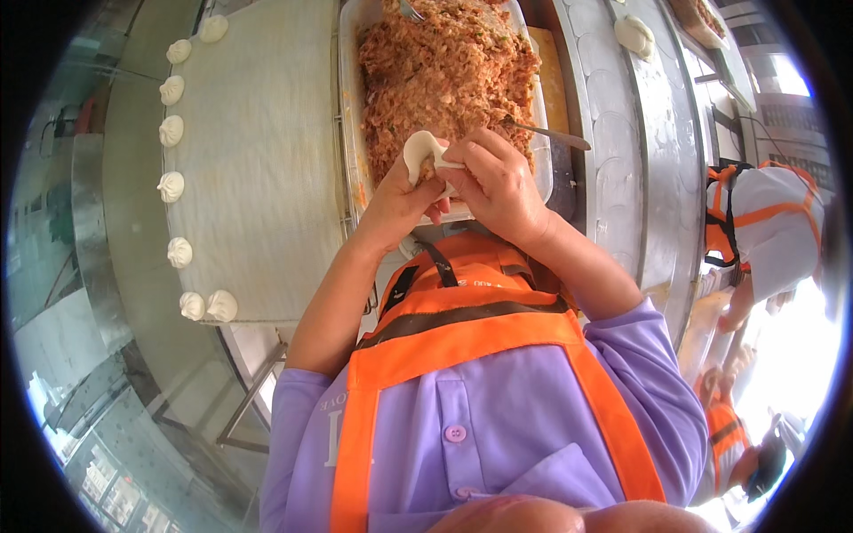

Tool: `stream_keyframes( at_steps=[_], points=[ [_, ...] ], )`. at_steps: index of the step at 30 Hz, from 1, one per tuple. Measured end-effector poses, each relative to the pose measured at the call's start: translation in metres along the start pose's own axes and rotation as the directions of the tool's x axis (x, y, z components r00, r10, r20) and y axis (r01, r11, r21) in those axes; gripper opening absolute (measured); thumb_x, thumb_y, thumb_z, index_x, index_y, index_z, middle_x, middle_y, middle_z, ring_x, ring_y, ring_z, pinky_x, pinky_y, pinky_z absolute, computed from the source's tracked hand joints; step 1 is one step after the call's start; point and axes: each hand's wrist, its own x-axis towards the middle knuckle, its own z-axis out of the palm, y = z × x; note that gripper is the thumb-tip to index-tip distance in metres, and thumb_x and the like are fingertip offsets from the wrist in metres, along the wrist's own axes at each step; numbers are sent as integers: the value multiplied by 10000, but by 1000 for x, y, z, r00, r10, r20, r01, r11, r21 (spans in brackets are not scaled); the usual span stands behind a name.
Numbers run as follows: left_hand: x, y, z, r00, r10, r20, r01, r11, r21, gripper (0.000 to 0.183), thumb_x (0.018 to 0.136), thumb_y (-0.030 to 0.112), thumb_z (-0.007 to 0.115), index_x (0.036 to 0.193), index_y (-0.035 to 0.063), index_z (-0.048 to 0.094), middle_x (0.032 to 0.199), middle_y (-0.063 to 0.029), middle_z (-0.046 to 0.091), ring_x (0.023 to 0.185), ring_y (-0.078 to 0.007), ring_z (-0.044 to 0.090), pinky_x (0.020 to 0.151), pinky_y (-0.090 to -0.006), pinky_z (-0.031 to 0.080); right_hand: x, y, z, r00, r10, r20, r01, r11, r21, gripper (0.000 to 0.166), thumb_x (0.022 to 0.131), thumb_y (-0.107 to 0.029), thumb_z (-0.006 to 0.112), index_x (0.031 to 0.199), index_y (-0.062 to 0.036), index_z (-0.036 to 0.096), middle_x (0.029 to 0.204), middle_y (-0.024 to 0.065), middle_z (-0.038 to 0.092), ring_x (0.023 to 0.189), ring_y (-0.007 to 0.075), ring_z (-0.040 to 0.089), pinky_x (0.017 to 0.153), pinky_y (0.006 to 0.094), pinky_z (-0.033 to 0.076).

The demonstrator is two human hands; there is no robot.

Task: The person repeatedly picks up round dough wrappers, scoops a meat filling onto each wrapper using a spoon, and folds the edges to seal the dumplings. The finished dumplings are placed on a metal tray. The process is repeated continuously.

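Note:
A round white dough wrapper (pixel 418 150) with some filling inside is cupped in my left hand (pixel 400 200). The fingers of my right hand (pixel 496 180) pinch the wrapper's edge on its right side. Both hands are over the near end of a translucent plastic tub (pixel 543 163), heaped with orange-brown minced meat filling (pixel 446 73). A metal utensil (pixel 553 135) rests in the filling just beyond my right hand, its handle over the tub's right rim. Part of the wrapper is hidden by my fingers.
Left of the tub lies a mesh-covered tray (pixel 260 166). Several pleated buns (pixel 171 131) line its far left edge. A fork (pixel 410 10) stands in the filling at the back. On the right, a conveyor (pixel 610 133) runs past a lump of dough (pixel 634 37). Two other people (pixel 773 213) are farther right.

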Motion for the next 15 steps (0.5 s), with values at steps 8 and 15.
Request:
stream_keyframes(
  at_steps=[8, 15],
  points=[
    [-1, 0, 2, 994, 104, 21, -104, 993, 46, 361, 867, 27, 427, 1224, 34, 375, 882, -49, 524, 664, -93, 537, 525, -222, 459, 2, 0, -5, 992, 120, 35, -122, 989, 77, 219, 683, -42, 660, 892, -29, 597, 774, 97, 533, 678, 249, 547, 606, 315, 462],
    [3, -5, -4, 1000, -13, 27, 12, 998, 61, 307, 874, 29, 426, 1181, 36, 440, 838, -35, 539, 598, -86, 523, 504, -216, 441, -9, 3, -5, 996, -80, 40, 84, 992, -91, 226, 685, -21, 647, 905, -39, 599, 776, 96, 544, 696, 267, 561, 625, 328, 475]
  ],
)
